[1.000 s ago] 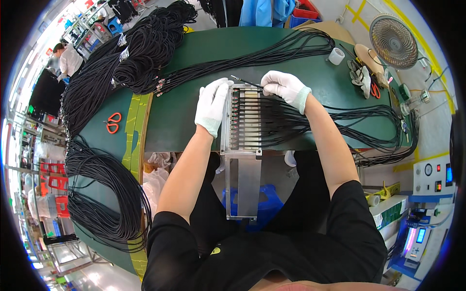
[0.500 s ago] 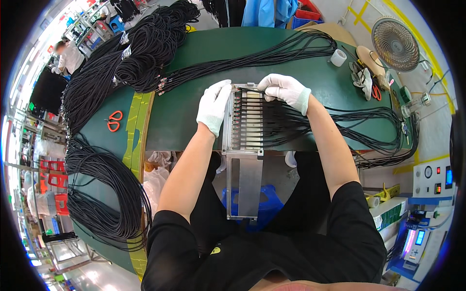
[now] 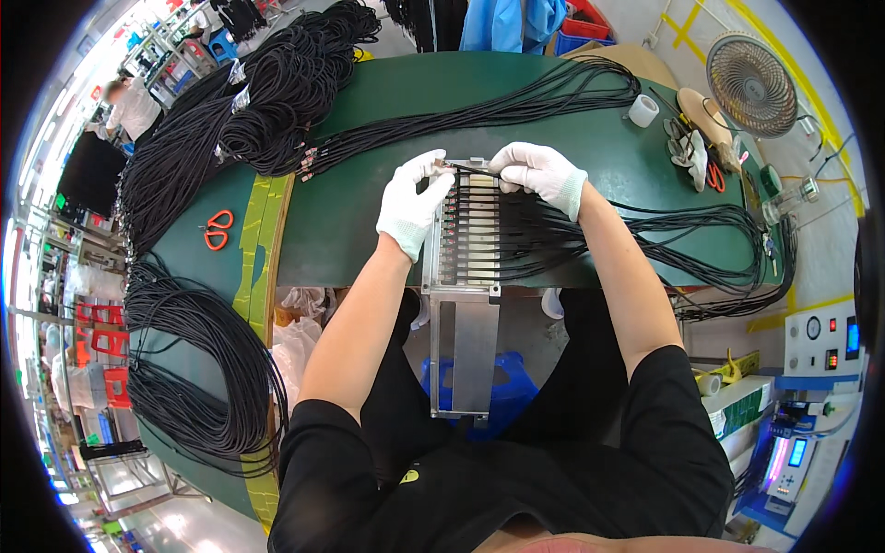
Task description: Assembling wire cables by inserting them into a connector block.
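A metal fixture (image 3: 468,293) lies across the front edge of the green table, with several black cables (image 3: 477,230) side by side in its slots. At its far end, my left hand (image 3: 411,199), in a white glove, pinches the connector end of the farthest cable. My right hand (image 3: 542,175), gloved too, grips that same cable (image 3: 475,170) a little to the right, thumb and fingers closed. From the fixture the cables run right across the table in loose loops (image 3: 701,217). The fingers partly hide the connector.
Large coils of black cable (image 3: 286,83) cover the table's left side, with another bundle (image 3: 461,118) behind the fixture. Orange-handled scissors (image 3: 218,230) lie at left. A white tape roll (image 3: 643,111), gloves and a fan (image 3: 751,85) stand at right. A blue stool (image 3: 512,387) is below.
My left hand has moved slightly right and its fingers have closed on the connector end of the far cable. My right hand has barely shifted.
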